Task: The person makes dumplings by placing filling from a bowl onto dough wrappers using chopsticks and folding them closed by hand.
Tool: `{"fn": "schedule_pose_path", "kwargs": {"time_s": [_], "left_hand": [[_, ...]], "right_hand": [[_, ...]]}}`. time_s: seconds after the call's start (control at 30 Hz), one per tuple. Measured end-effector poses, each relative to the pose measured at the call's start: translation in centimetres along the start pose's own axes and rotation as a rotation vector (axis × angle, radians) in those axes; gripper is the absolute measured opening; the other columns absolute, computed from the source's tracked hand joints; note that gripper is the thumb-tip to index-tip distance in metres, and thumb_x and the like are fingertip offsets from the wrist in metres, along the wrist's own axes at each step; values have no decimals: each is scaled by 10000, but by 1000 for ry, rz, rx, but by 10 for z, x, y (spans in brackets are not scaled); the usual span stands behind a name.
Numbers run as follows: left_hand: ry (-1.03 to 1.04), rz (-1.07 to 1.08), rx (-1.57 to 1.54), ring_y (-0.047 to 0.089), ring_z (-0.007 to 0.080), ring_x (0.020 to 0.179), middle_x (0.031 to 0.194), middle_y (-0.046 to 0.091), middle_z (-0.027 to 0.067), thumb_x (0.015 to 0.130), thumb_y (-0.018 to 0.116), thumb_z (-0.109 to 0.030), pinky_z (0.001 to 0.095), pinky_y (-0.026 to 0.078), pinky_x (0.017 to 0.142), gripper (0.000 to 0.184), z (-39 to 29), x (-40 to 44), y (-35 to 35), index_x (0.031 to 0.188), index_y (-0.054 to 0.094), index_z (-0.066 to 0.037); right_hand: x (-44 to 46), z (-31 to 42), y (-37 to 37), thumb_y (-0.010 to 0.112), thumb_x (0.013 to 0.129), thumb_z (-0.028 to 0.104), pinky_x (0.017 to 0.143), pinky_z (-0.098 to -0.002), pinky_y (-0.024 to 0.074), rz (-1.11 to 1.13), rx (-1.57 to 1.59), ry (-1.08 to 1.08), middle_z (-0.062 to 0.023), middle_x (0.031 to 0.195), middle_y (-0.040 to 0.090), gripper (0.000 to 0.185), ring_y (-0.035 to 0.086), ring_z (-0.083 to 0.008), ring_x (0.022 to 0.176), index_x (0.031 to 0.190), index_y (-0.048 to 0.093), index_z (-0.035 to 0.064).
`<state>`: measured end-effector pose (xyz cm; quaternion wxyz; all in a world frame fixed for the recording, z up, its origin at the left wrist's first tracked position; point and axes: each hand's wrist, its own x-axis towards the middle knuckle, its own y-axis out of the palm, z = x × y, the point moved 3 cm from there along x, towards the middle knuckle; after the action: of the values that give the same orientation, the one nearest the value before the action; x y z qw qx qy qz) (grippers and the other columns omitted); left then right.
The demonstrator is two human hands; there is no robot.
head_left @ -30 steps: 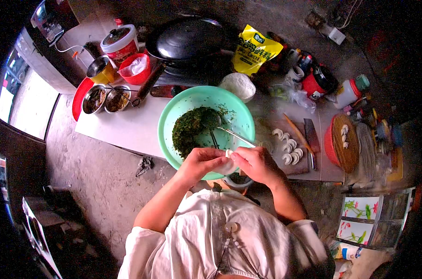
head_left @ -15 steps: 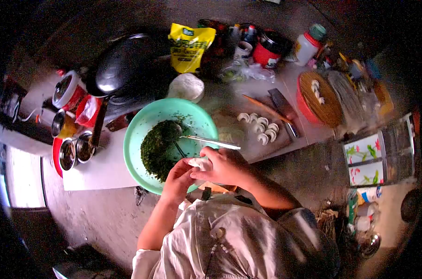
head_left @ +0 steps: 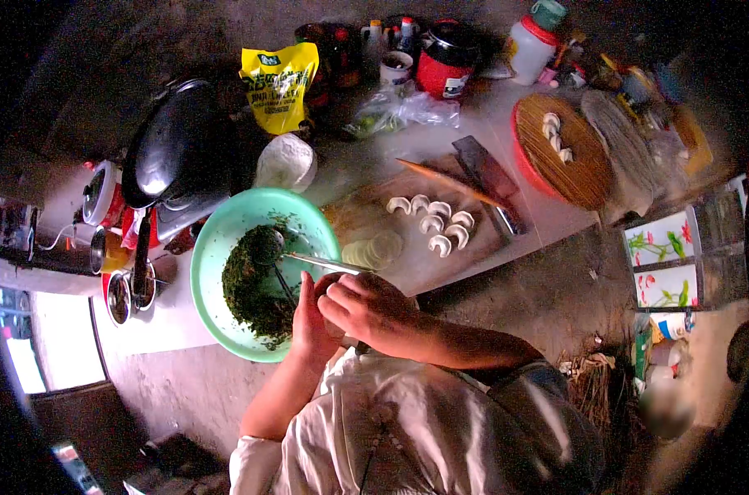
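Close to my body, my left hand (head_left: 312, 326) is cupped with its thumb pointing up. My right hand (head_left: 368, 309) folds over it, fingers curled. Between them is a dumpling, visible half a second ago and now covered by my fingers. Just beyond my hands, a mint-green bowl (head_left: 199, 285) holds chopped green filling (head_left: 246, 285). A metal spoon (head_left: 316, 261) rests in it, handle toward my right hand, beside dark chopsticks (head_left: 285, 285). Round dough wrappers (head_left: 374, 250) lie right of the bowl. Several crescent dumplings (head_left: 432, 223) sit on the board.
A rolling pin (head_left: 444, 179) and cleaver (head_left: 486, 181) lie behind the dumplings. At right, a round wooden lid (head_left: 574, 173) carries more dumplings (head_left: 553, 132). Behind the bowl are a white bag (head_left: 286, 163), a yellow pouch (head_left: 281, 87) and a black wok (head_left: 164, 153).
The view has turned, so the table's contents sit further left. My right hand has closed over the dumpling, hiding the white dough that showed between my fingers.
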<state>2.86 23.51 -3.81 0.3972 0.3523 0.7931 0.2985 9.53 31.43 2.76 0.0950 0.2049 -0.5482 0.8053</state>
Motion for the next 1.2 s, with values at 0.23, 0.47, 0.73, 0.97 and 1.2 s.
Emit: {"fn": "schedule_pose_path", "kwargs": {"time_s": [0.23, 0.47, 0.73, 0.97, 1.2], "left_hand": [[61, -291, 12, 538, 269, 906, 975, 543, 145, 837, 209, -595, 407, 431, 794, 656, 44, 32, 28, 1110, 426, -40], [75, -278, 182, 580, 346, 791, 937, 554, 243, 846, 198, -571, 406, 465, 727, 638, 43, 5, 11, 1089, 414, -22], [166, -418, 215, 582, 323, 712, 851, 578, 203, 853, 221, -547, 398, 487, 640, 615, 55, -31, -12, 1018, 460, -5], [54, -385, 320, 591, 205, 768, 919, 589, 143, 898, 367, -343, 306, 477, 697, 394, 75, -34, -22, 1013, 491, 13], [-90, -350, 460, 570, 133, 771, 908, 591, 86, 883, 439, -311, 258, 458, 668, 353, 93, -10, -16, 1021, 509, 6]], "right_hand": [[-28, -81, -6, 522, 716, 92, 660, -323, 462, -29, 290, 238, -95, 836, 528, 257, 550, -243, 756, 968, 536, 40], [-40, -239, 117, 521, 687, -20, 656, -355, 455, -38, 327, 498, -143, 867, 528, 296, 547, -292, 787, 980, 523, 29], [-45, -259, 212, 482, 676, -45, 835, -392, 397, -210, 301, 412, -218, 995, 504, 365, 458, -369, 986, 1037, 505, 4], [-83, -227, 199, 569, 622, 31, 832, -370, 392, 165, 209, 70, -125, 900, 537, 280, 482, -296, 924, 900, 594, 38], [-88, -216, 151, 579, 609, 40, 737, -388, 412, 94, 175, 299, -105, 828, 533, 186, 501, -292, 823, 794, 568, 36]]}}
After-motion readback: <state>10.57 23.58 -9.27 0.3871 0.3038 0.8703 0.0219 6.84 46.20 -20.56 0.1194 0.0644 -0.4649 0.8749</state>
